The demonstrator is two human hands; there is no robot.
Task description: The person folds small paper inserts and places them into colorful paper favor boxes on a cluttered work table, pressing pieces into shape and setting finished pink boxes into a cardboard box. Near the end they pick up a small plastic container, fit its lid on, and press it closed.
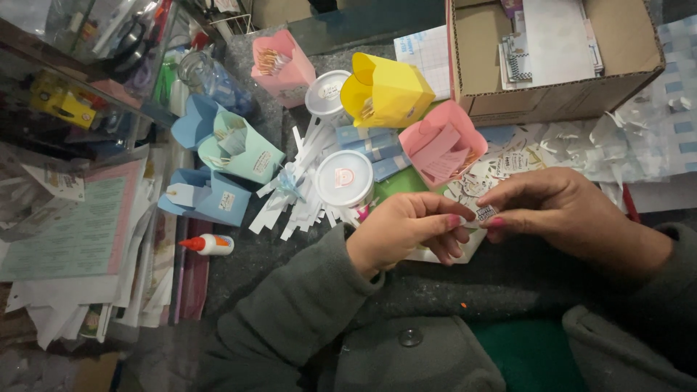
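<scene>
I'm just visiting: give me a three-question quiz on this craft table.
1. True or false: both hands pinch one small sticker.
2. Which colour is the paper box beside the cardboard box? A yellow, B black, C red.
3. Fill in: the glue bottle has an ____ cap.

Key: 1 true, left hand and right hand; 2 A; 3 orange.

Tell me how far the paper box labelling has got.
Done, apparently: the light blue folded paper box and the mint green paper box carry small labels. In hand: the left hand and right hand pinch one small printed sticker. Possibly left: the yellow folded paper box shows no label from here.
</scene>
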